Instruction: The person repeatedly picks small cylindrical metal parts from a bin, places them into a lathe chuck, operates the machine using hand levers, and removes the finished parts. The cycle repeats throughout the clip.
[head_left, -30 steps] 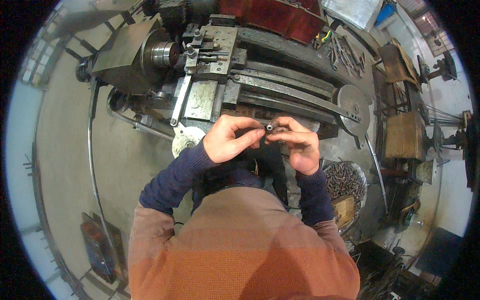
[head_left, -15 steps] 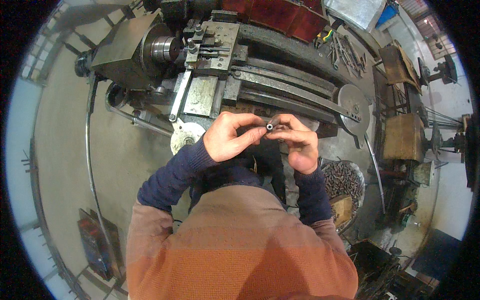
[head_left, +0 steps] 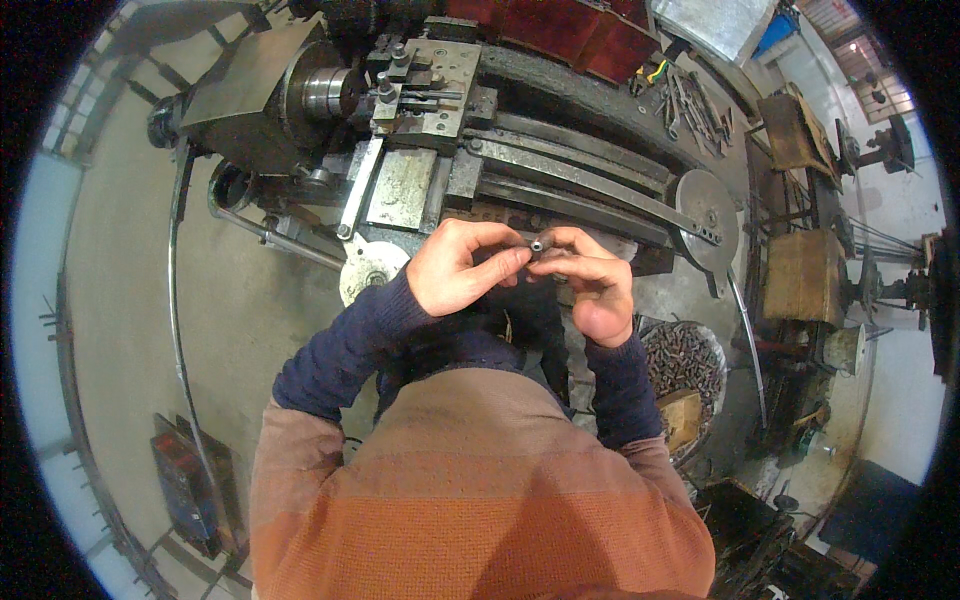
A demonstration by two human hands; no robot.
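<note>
A small dark metal sleeve (head_left: 537,247) with a bright, hollow end is pinched between the fingertips of both hands. My left hand (head_left: 463,268) grips it from the left with thumb and forefinger. On the other side, my right hand (head_left: 592,278) holds it with curled fingers, the thumb and forefinger closed toward it. Most of the sleeve's length is hidden by the fingers. Both hands are in front of the near side of a lathe (head_left: 560,160), apart from its tool post (head_left: 430,90) and spindle chuck (head_left: 332,97).
Right of my right forearm stands a round tub (head_left: 722,375) heaped with several small metal pieces, with a wooden block (head_left: 685,420) in it. A disc-shaped lever plate (head_left: 707,215) is at the lathe's right, a handwheel (head_left: 372,272) near my left wrist. Wrenches (head_left: 690,108) lie at the back right.
The sleeve has tipped and shifted slightly up and left between my fingertips, so its hollow end faces me less squarely. Both hands have stayed almost in place.
</note>
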